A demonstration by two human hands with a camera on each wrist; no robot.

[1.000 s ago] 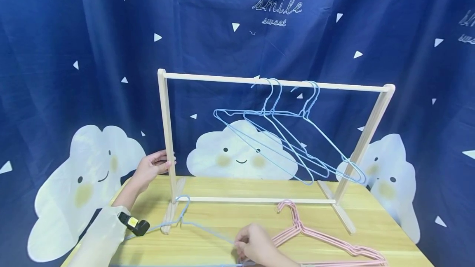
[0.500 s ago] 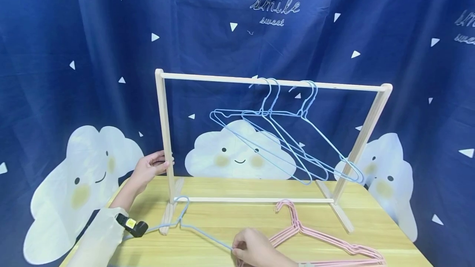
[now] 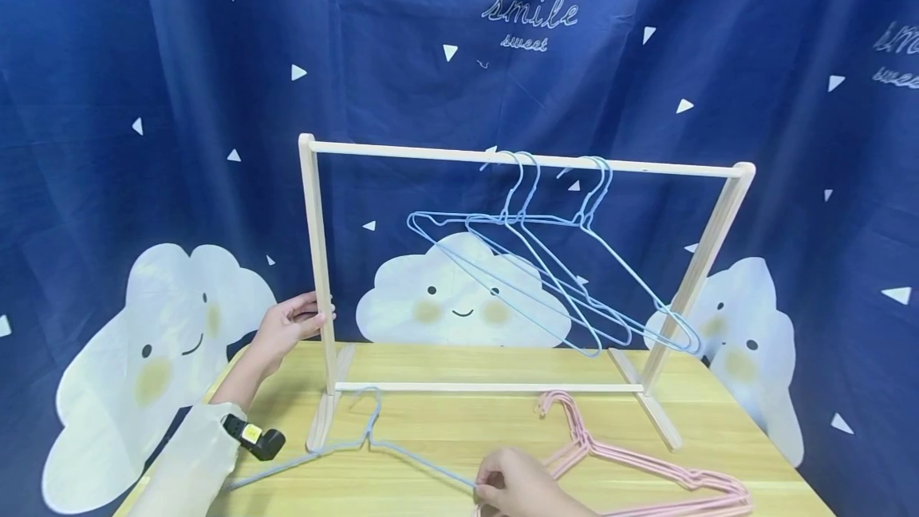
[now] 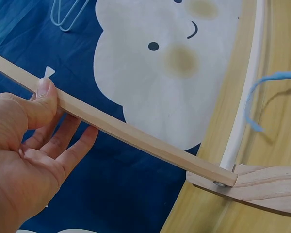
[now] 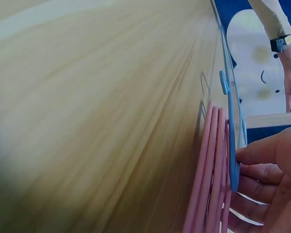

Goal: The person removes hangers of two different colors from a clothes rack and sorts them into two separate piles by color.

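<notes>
My left hand (image 3: 280,333) grips the left post (image 3: 316,246) of a wooden rack, thumb on one side and fingers on the other, as the left wrist view shows. A blue wire hanger (image 3: 424,463) is low in front of the rack, its hook near the left foot. My right hand (image 3: 524,485) pinches this hanger's right end between thumb and fingers. Right beside that hand, in the right wrist view, are several stacked pink hangers (image 5: 208,165). Whether the fingers also touch the pink ones I cannot tell.
Several blue hangers (image 3: 553,262) hang from the rack's top rail (image 3: 402,151), right of its middle. A lower rail (image 3: 488,387) joins the two feet. The wooden table (image 3: 424,421) meets a dark blue curtain (image 3: 402,62) with cloud prints behind.
My right hand has moved right with the blue hanger, whose hook has come away from the rack's left foot. The pink hangers have shifted slightly right. My left hand stays on the post.
</notes>
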